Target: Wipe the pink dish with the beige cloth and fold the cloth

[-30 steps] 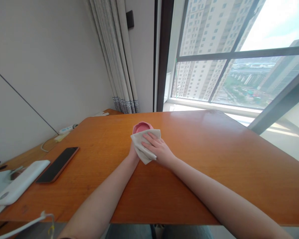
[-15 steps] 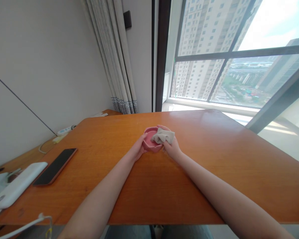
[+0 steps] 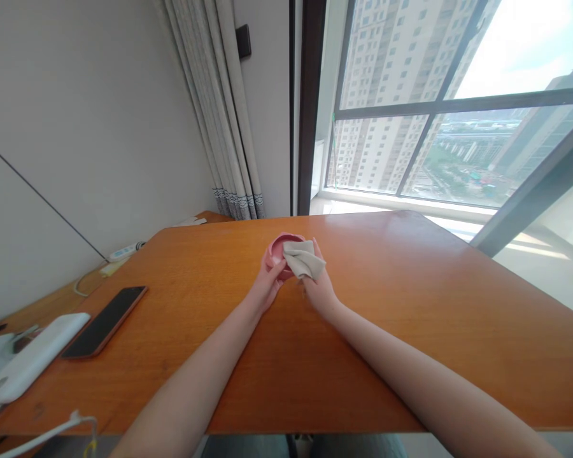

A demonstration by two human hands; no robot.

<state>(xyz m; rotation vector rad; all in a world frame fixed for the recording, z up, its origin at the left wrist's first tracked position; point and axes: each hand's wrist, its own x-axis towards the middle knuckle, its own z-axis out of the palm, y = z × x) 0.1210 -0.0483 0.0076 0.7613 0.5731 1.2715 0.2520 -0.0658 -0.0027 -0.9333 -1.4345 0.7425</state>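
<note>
A small pink dish, perhaps an ashtray, (image 3: pixel 277 249) is held over the middle of the table, its hollow tipped partly toward me. My left hand (image 3: pixel 268 280) grips its left and near side, thumb over the rim. Bunched in my right hand (image 3: pixel 319 286) is a light grey cloth (image 3: pixel 303 259), pressed against the dish's right side and covering part of its inside. The fingers of my right hand are partly hidden by the cloth.
On the left of the wooden table (image 3: pixel 372 356) lie a black phone (image 3: pixel 106 323) and a white oblong device (image 3: pixel 35 356). A power strip (image 3: pixel 127 250) sits near the wall. A white cable (image 3: pixel 42 439) hangs at the front left edge.
The dish has moved slightly left and away from me and is tilted more. My right hand has shifted left with the cloth, which now covers more of the dish's right rim.
</note>
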